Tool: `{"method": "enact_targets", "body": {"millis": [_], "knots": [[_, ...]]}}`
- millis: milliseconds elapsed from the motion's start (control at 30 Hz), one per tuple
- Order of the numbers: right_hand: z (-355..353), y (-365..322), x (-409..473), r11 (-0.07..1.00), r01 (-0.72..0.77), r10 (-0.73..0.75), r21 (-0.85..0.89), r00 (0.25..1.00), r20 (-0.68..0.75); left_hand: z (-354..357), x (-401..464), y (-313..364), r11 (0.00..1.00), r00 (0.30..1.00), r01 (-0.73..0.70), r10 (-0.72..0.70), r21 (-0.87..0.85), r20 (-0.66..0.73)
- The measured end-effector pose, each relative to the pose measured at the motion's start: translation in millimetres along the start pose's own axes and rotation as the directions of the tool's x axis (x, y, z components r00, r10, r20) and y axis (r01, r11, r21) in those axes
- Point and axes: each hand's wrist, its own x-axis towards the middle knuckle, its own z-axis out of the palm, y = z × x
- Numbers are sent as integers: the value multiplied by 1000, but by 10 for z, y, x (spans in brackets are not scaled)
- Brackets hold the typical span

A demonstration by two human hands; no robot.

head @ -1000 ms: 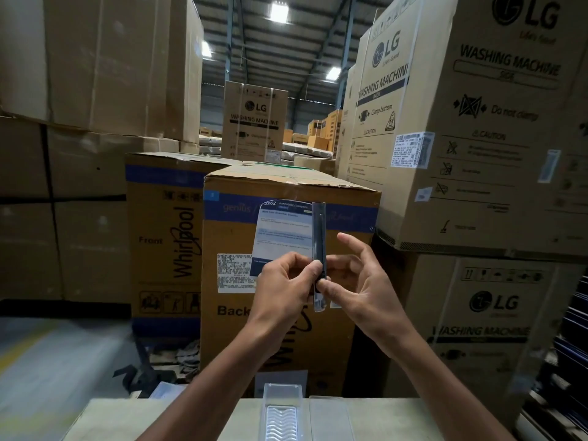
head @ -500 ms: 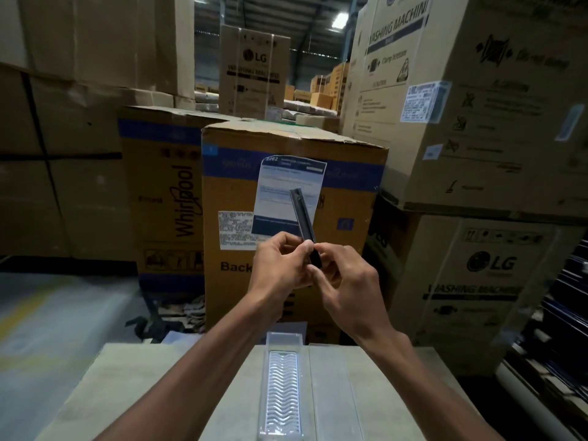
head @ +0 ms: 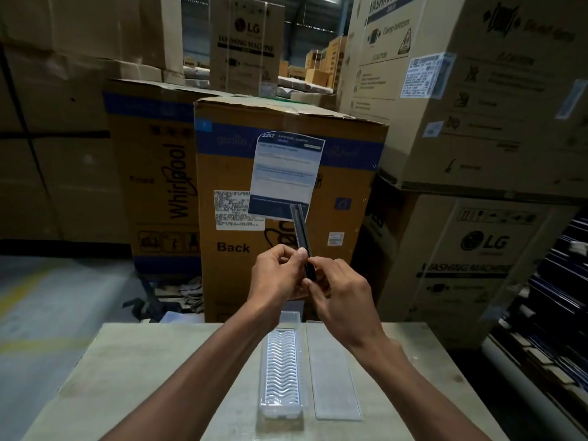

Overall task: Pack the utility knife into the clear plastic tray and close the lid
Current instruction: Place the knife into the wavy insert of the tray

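The slim black utility knife (head: 302, 241), upright a second ago, now leans left and sits lower, pinched at its lower end by left hand (head: 276, 275) and right hand (head: 339, 292). It hangs above the open ribbed clear plastic tray (head: 281, 374) on the table (head: 133, 377), its flat lid (head: 334, 370) alongside; insertion appears next.

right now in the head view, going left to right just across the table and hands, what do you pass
left hand → knife → right hand; lower, on the table: ridged clear tray → flat clear lid
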Motion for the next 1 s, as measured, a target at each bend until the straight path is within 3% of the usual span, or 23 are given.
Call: {"method": "enact_targets", "body": {"millis": [300,400,467,533,633,767,1000], "knots": [[223,110,-168,996,-90,90,18,996,26,-60,-37,-247,993,997,54,-59,104,42],[371,212,-249,987,-153,152,39,988,33,-128,-2,-355,948,996,-3,-27,320,90],[527,311,-357,975,-220,218,38,974,61,-231,48,-471,765,991,-134,99,630,91],[729,426,-508,959,-284,282,11,954,98,-382,105,-613,476,965,-223,232,851,123],[1080,584,-760,916,-399,398,-32,900,180,-604,208,-704,162,904,-292,368,943,217],[1535,696,-1060,865,-487,499,-118,811,305,-773,331,-661,22,849,-308,458,951,264],[2142,780,-1278,827,-489,559,-279,658,504,-945,342,-760,-12,830,-302,489,953,269]]}}
